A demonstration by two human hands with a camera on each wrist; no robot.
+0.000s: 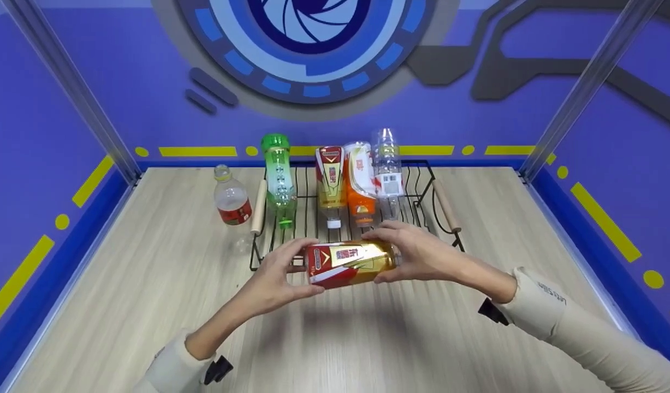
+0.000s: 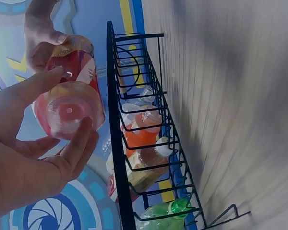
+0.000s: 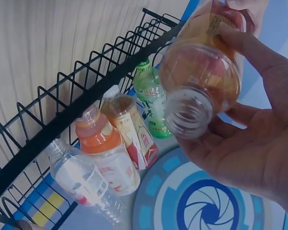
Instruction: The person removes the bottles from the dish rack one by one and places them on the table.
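Both hands hold one bottle with a red and gold label [image 1: 348,263] level above the table, just in front of the black wire rack [image 1: 422,188]. My left hand [image 1: 280,267] grips its base end, seen as bottle base [image 2: 69,103] between thumb and fingers [image 2: 81,141]. My right hand [image 1: 416,252] grips the neck end. In the right wrist view the bottle mouth [image 3: 189,114] is uncapped, cradled by the right hand [image 3: 259,148]. Amber liquid shows inside.
In the rack lie a green bottle [image 1: 278,177], a red and gold bottle [image 1: 330,183], an orange bottle [image 1: 360,183] and a clear bottle [image 1: 388,169]. A small red-labelled bottle [image 1: 232,203] stands on the wooden table left of the rack. Blue walls enclose the table.
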